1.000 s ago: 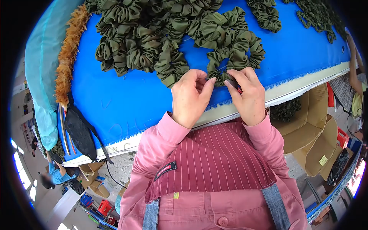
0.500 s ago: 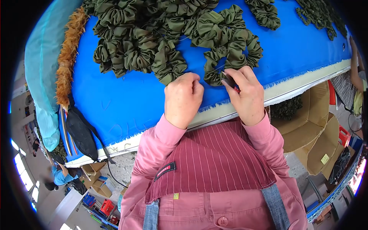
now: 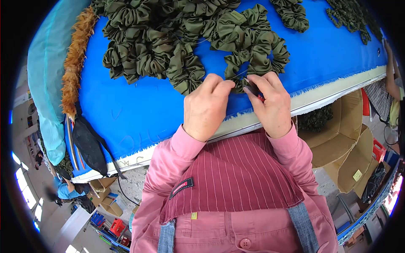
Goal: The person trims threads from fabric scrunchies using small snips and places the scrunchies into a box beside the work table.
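green scrunchie (image 3: 232,67) lay just beyond and between both grips, long axis running away from the body. left hand (image 3: 206,110), pinched closed at its near edge; contents hidden. right hand (image 3: 275,105), about as near, closed around small snips (image 3: 254,89), tips slightly parted.

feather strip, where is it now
In the head view, the feather strip is on the left side of the blue table, between the teal fabric and the green scrunchies.
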`<state>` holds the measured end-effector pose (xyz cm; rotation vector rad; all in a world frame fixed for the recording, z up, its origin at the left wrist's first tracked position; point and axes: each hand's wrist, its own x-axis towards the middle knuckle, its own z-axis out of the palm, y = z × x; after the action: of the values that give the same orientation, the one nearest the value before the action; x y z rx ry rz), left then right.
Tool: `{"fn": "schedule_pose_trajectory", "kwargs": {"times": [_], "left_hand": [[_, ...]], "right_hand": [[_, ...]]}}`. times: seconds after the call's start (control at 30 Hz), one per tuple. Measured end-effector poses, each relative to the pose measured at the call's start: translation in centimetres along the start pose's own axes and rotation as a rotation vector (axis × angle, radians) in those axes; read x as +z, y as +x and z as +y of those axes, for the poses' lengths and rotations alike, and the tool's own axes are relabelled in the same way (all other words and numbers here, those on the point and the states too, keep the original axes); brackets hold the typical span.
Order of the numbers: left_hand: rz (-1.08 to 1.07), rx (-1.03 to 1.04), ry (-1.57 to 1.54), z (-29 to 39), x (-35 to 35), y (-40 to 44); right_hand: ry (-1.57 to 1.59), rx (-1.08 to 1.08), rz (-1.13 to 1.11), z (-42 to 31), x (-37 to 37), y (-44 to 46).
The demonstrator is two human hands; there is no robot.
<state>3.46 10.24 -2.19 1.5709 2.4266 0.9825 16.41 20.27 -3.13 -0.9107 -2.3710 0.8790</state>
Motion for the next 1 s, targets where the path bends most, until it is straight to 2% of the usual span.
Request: {"fn": "schedule_pose_trajectory", "kwargs": {"times": [0.1, 0.3, 0.43, 0.63, 0.77, 0.8, 0.93, 1.0], "left_hand": [[-0.031, 0.257, 0.27, -0.9, -0.1, 0.2], [-0.06, 0.319, 0.318, -1.8, -0.1, 1.0], [-0.218, 0.397, 0.224, -2.2, -1.4, 0.3], [-0.301, 0.394, 0.196, -2.1, -2.5, -1.2], [-0.414, 0.163, -0.215, -2.0, -2.9, -1.9], [-0.413, 0.164, -0.216, -2.1, -2.9, -2.1], [-0.359, -0.129, -0.896, -2.9, -2.5, -3.1], [-0.279, -0.199, -0.957, -2.6, -2.2, -3.1]], "right_hand": [[0.023, 0.005, -0.007, 0.0, 0.1, 0.0], [-0.058, -0.044, 0.041, 0.7, 0.5, -0.1], [-0.049, 0.024, -0.016, 0.0, 0.3, 0.1], [-0.007, -0.017, -0.023, -0.1, 1.2, -0.2], [0.057, 0.012, -0.051, -0.3, 0.9, -0.3], [0.056, 0.012, -0.051, -0.2, 0.8, -0.3], [0.271, 0.022, -0.079, -0.2, 0.4, 0.0], [0.308, 0.005, -0.081, -0.1, 0.3, -0.1]]}}
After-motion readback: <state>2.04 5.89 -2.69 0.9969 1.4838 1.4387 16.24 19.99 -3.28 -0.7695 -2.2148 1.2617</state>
